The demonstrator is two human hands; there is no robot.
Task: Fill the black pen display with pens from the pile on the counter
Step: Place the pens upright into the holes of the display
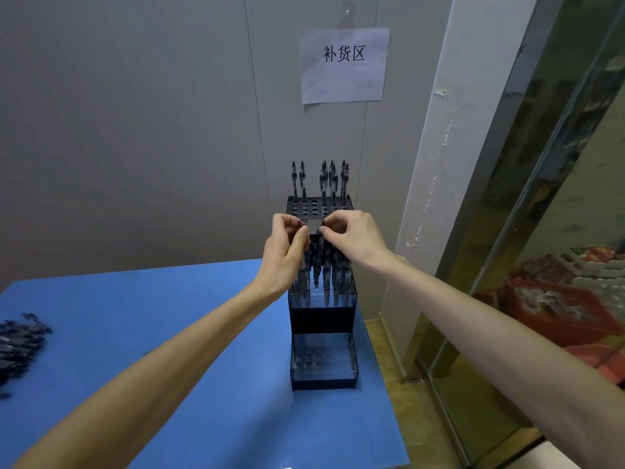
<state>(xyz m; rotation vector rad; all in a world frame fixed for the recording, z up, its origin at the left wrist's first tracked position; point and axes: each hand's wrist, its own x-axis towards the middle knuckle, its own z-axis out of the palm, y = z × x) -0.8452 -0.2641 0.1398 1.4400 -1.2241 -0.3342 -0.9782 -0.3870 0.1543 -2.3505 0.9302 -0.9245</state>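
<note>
Head view only. Black pen display is seen standing upright near the right edge of the blue counter, close to the grey wall. Three stepped tiers are noted. On the top tier, two pens are seated at the left and a cluster of pens at the right, with several bare holes visible in front of them. The middle tier is seen to hold a row of pens — partly hidden behind the hands. The lowest tier shows holes with no pens in them.

Both hands are raised over the middle tier, almost meeting. Left hand: fingers curled, thumb and fingertips pinched on the top of a pen; which pen exactly cannot be told. Right hand: fingers likewise curled and pinched on a dark pen top just beside the left fingertips. Whether both hands hold one pen or two separate pens cannot be resolved.

Pen pile is recorded at the far left edge of the counter, well apart from the display — dark pens lying flat, partly cut off by the frame.

A white paper sign with printed characters is fixed to the wall above the display. A glass-fronted panel is seen at the right, with red trays showing in it.
</note>
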